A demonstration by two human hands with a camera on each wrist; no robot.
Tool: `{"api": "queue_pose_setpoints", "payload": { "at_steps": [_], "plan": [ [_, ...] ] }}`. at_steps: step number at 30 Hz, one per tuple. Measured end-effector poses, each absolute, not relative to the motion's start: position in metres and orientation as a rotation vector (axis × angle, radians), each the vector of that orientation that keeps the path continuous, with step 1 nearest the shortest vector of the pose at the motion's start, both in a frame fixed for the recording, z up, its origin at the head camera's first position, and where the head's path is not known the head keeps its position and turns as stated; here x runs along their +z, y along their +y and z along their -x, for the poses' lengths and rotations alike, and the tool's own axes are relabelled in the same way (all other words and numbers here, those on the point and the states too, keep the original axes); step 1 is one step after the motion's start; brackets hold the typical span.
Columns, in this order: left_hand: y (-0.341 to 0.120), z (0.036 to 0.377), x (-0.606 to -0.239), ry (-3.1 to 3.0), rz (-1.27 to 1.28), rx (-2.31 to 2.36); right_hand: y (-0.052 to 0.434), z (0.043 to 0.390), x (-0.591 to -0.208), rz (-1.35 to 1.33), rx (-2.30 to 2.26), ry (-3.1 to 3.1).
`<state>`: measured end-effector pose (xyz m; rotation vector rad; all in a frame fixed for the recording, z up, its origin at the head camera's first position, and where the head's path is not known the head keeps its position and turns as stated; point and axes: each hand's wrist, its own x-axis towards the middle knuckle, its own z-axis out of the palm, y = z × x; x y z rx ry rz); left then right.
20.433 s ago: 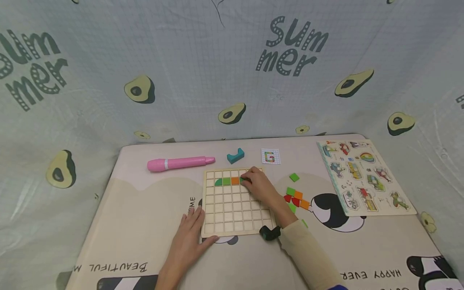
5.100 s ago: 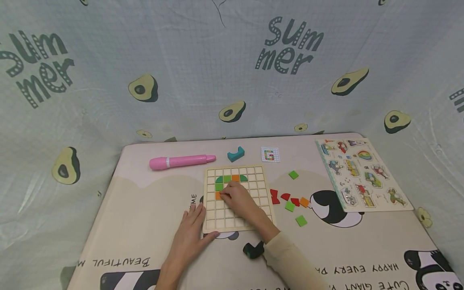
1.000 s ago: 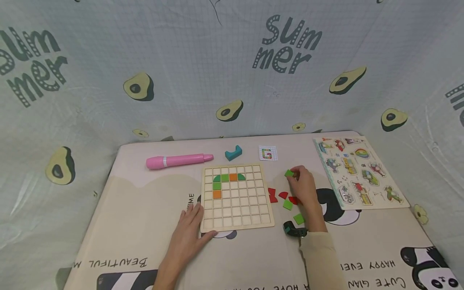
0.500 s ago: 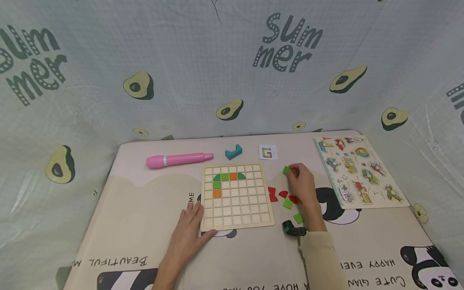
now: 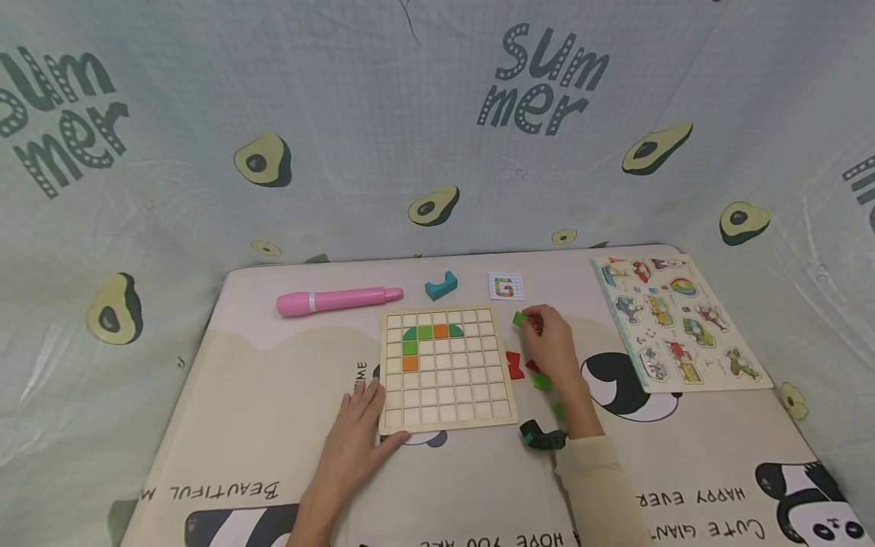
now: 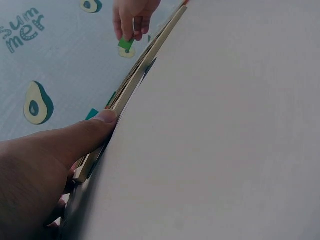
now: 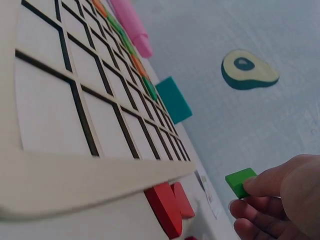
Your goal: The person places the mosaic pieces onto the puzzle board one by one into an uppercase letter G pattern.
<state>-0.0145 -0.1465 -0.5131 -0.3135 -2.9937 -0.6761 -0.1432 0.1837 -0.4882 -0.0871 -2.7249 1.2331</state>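
A square wooden grid board (image 5: 456, 394) lies mid-table. Its upper row holds green and orange tiles (image 5: 440, 331) ending in rounded dark-green pieces; a green and an orange tile (image 5: 409, 363) run down the left column. My left hand (image 5: 351, 434) rests at the board's lower left corner with fingers extended, thumb touching its edge (image 6: 134, 80). Right of the board, my right hand (image 5: 554, 343) pinches a green square tile (image 7: 240, 182) between thumb and fingers, held off the board's upper right side.
Red pieces (image 5: 514, 365) and green tiles (image 5: 541, 381) lie right of the board, partly behind my right hand. Behind it are a pink pen-shaped object (image 5: 339, 300), a teal block (image 5: 440, 286) and a G-pattern card (image 5: 506, 286). A picture puzzle board (image 5: 683, 327) lies far right.
Earlier, a green and an orange tile joined the board's left column. Within the last second my right hand moved left toward the board with the green tile; my left hand stayed.
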Motion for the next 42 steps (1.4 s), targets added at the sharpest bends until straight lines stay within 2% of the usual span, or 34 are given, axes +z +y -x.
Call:
{"api": "queue_pose_setpoints", "payload": {
  "at_steps": [22, 31, 42],
  "plan": [
    [-0.147, 0.015, -0.513, -2.978, 0.329, -0.679, 0.115, 0.124, -0.486, -0.22, 1.289, -2.78],
    [-0.147, 0.014, -0.515, -2.968, 0.335, -0.679, 0.089, 0.111, -0.486, -0.418, 1.226, -2.792],
    [-0.145, 0.015, -0.512, -3.003, 0.313, -0.692, 0.066, 0.099, -0.492, -0.539, 1.107, -2.85]
  ]
}}
